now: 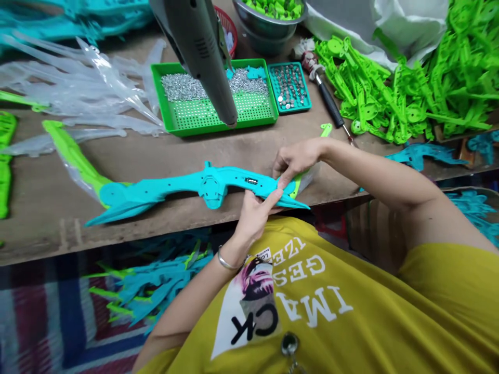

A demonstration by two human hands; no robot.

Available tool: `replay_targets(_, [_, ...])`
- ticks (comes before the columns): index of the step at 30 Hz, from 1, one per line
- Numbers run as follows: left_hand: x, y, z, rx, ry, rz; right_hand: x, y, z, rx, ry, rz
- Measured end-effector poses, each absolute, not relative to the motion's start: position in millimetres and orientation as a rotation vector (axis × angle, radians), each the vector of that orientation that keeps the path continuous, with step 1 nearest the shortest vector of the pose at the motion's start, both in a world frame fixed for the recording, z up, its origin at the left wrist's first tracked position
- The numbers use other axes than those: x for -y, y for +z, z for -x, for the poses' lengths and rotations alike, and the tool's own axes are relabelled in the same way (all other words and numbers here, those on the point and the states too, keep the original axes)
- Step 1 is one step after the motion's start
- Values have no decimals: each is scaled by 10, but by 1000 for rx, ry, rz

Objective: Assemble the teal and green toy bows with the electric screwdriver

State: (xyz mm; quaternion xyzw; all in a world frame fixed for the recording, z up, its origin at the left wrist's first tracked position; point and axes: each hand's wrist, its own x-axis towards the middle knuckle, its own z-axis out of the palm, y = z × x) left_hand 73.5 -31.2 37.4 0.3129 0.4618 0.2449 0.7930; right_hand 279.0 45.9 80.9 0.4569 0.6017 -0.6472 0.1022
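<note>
A turquoise plastic toy bow [177, 184] lies along the table's front edge, with a lime-green limb [76, 156] slanting up from its left end. A small dark slot with metal-looking pieces shows in its right half. My left hand [255, 214], a bangle on its wrist, grips the bow's near edge toward the right, thumb and fingers closed on it. From above, my right hand [298, 160] is closed at the bow's right end, its index finger pressed down close to my left fingertips. A second green limb [298, 184] at that end is partly hidden behind my right hand.
A grey electric screwdriver [218, 78] hangs over a green tray [187, 130] of screws. Beside it sit a teal tray [300, 106] of small metal parts and a black-handled tool [329, 104]. Green parts [390, 98] pile up right; translucent pieces [105, 78] lie left.
</note>
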Motion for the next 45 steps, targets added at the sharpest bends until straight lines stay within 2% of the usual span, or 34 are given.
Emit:
replay_targets(3, [309, 351, -763, -1011, 604, -629, -343, 1000, -2703, -1984, -1740, -1597])
replay_targets(6, [300, 351, -795, -1022, 641, -619, -54, 1270, -2660, -2206, -1340, -2084])
replay_targets(9, [297, 367, -811, -1015, 670, -622, 337, 1399, -2719, -2112, -1163, -2277])
replay_targets(11, [300, 375, -815, -1009, 692, -615, 571, 1318, -2776, -1998, -1338, -2171])
replay_targets(14, [304, 375, -821, -995, 714, -602, 809, 995, -2783, -1730, -1968, -2011])
replay_targets(17, [298, 366, -833, -986, 749, -609, 937, 650, -2677, -1348, -2495, -2164])
replay_targets(21, [287, 369, -838, -980, 763, -611, 987, 516, -2576, -1083, -2688, -2237])
replay_targets(23, [289, 382, -832, -976, 739, -591, 948, 627, -2612, -1261, -2550, -2072])
replay_targets(26, [294, 403, -815, -974, 712, -537, 788, 931, -2727, -1733, -1977, -1957])
replay_targets(29, [274, 406, -797, -953, 706, -507, 475, 1196, -2799, -2058, -1334, -2396])
replay_targets(32, [234, 387, -791, -956, 713, -486, -2, 1249, -2752, -2298, -976, -2924])
replay_targets(34, [210, 372, -799, -971, 724, -468, -354, 1184, -2664, -2455, -958, -3004])
replay_targets(38, [189, 347, -826, -950, 752, -425, -864, 1076, -2466, -2542, -1211, -2803])
replay_targets(45, [196, 325, -857, -965, 740, -386, -1127, 1214, -2398, -2599, -1220, -2807])
